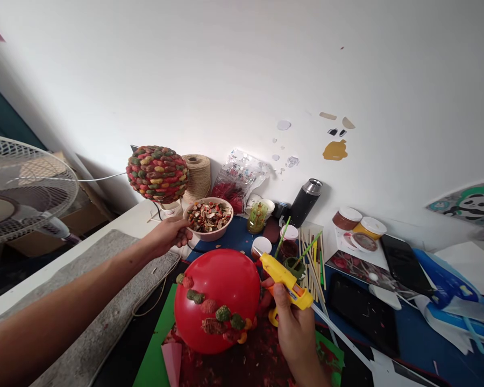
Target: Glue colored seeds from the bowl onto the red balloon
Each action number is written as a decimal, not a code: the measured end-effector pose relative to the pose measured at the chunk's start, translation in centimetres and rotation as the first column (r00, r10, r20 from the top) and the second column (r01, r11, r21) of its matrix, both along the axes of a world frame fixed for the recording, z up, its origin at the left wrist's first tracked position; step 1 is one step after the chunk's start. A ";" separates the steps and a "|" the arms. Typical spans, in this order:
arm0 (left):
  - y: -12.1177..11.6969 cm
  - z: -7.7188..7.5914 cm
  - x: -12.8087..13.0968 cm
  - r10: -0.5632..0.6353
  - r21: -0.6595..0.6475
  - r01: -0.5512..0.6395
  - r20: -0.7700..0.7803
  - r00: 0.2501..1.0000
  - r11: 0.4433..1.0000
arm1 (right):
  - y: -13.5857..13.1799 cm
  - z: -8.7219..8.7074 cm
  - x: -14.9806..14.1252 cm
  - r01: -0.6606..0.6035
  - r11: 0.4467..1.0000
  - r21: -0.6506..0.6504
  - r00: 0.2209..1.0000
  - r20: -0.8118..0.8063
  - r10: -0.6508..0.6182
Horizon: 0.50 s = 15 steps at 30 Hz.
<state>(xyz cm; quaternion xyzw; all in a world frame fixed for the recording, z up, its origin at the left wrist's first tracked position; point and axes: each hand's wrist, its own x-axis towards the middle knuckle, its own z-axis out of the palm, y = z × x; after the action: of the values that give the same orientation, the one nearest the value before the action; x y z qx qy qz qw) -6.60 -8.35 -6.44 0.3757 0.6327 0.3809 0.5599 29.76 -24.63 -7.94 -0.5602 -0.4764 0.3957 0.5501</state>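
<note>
Red balloon [215,285] studded with a curving row of painted shells [222,313] in green, red and orange sits at the near middle of a cluttered worktable, above a paint-stained surface. A person's right hand [297,333] wraps around a yellow glue gun [284,277], fingers closed about its grip just beside the balloon's right side, the nozzle angled up and left; a pale glue stick [341,338] trails from the gun's rear. At left, the left hand [167,236] reaches to the near-left rim of a pink bowl [212,235] heaped with colored shell pieces, its fingers curled and bunched; whether they pinch anything cannot be told. Behind that hand stands a ball [158,173] covered in similar multicolored shells, beside a spool of twine [197,177] near the white wall [210,70].
</note>
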 end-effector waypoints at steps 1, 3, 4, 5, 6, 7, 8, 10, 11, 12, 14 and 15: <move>-0.3 0.3 0.0 0.005 0.015 -0.005 0.003 1.000 1.000 | 0.0 -0.1 0.2 0.014 1.000 -0.005 1.000 0.013 -0.014; -1.5 0.8 -0.1 0.013 0.051 -0.013 0.011 1.000 0.999 | 0.0 -0.2 0.4 0.047 0.999 -0.010 0.998 0.029 -0.047; -2.5 1.0 0.0 0.017 0.067 -0.018 0.015 1.000 0.998 | 0.0 -0.1 0.4 0.055 0.998 -0.011 0.998 0.029 -0.055; -3.5 1.2 0.1 0.018 0.083 -0.019 0.016 1.000 0.996 | -0.1 0.1 0.4 0.055 0.998 -0.010 0.998 0.025 -0.055; -4.7 1.4 0.4 0.015 0.099 -0.017 0.018 1.000 0.995 | -0.2 0.3 0.2 0.054 0.999 -0.008 0.998 0.021 -0.054; -5.8 1.5 0.7 0.012 0.117 -0.014 0.022 1.000 0.993 | -0.4 0.6 0.0 0.032 0.999 -0.013 0.999 0.016 -0.032; -7.0 1.7 1.1 0.005 0.150 -0.008 0.023 1.000 0.989 | -0.6 0.9 -0.2 0.041 0.999 -0.007 0.999 0.014 -0.041; -8.9 2.1 2.0 -0.061 0.247 0.068 -0.037 0.997 0.967 | -1.2 1.3 -0.8 0.136 0.991 0.007 0.991 0.004 -0.136; -9.6 2.2 2.5 -0.102 0.251 0.115 -0.061 0.993 0.961 | -1.4 1.4 -1.0 0.155 0.988 0.010 0.988 -0.003 -0.155; -10.1 2.4 3.0 -0.144 0.240 0.157 -0.071 0.987 0.958 | -1.7 1.5 -1.2 0.171 0.985 0.000 0.985 -0.001 -0.171; -10.8 2.7 3.8 -0.230 0.214 0.240 -0.073 0.970 0.947 | -2.1 1.5 -1.4 0.187 0.982 -0.021 0.982 -0.015 -0.187; -10.9 2.8 4.1 -0.266 0.208 0.274 -0.069 0.962 0.939 | -2.3 1.4 -1.4 0.204 0.978 -0.034 0.978 -0.040 -0.205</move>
<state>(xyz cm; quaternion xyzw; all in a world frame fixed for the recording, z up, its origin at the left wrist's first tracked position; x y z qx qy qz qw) -2.48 -19.24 -3.65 0.5250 0.5411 0.3593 0.5500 28.38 -26.90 -6.50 -0.6057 -0.3982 0.3563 0.5896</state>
